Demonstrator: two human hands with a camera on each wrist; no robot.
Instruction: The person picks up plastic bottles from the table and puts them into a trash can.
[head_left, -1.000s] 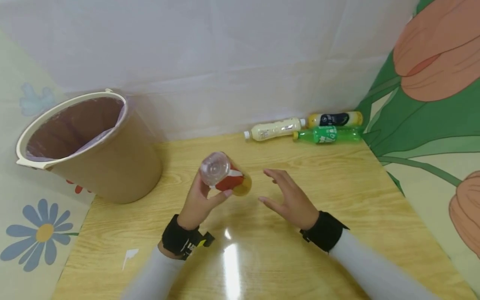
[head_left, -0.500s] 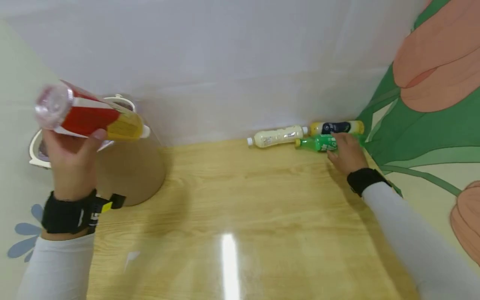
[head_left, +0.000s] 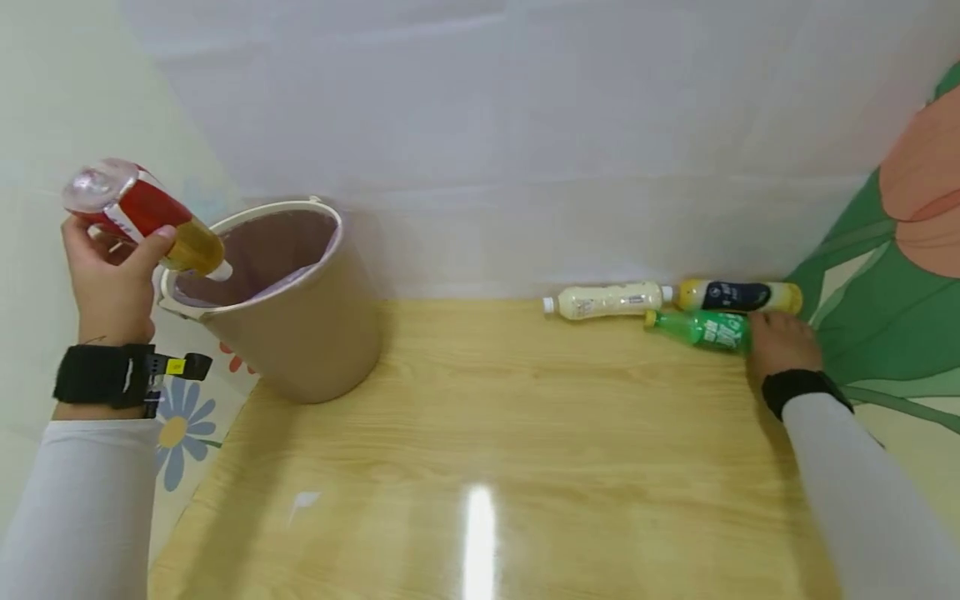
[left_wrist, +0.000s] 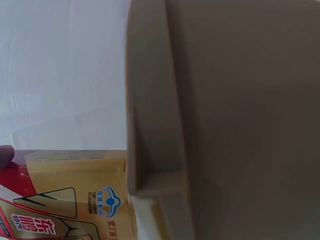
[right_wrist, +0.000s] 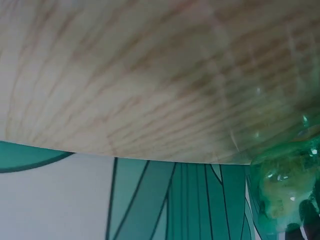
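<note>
My left hand (head_left: 112, 279) grips a red-and-gold plastic drink bottle (head_left: 153, 212) by its lower half. That bottle is tilted, its white cap pointing down and right over the mouth of the beige bin (head_left: 322, 350). The left wrist view shows the bottle's gold label (left_wrist: 75, 195) beside the bin's rim (left_wrist: 155, 100). At the far right of the table, my right hand (head_left: 783, 346) holds the base end of a green plastic bottle (head_left: 705, 329) lying on its side. Its yellow cap faces left, and my hand hides its base. Green plastic (right_wrist: 285, 185) fills the right wrist view's lower right corner.
Against the back wall lie a cream-coloured bottle (head_left: 611, 301) with white cap and a yellow bottle (head_left: 738, 297) with a dark label, just behind the green one. The wooden table (head_left: 525, 442) carries a small white scrap (head_left: 305, 499). A liner shows inside the bin.
My left hand has carried the red-and-gold bottle from mid-table leftward to the bin, tipping its cap over the opening. My right hand has reached right to the green bottle. The head view has shifted.
</note>
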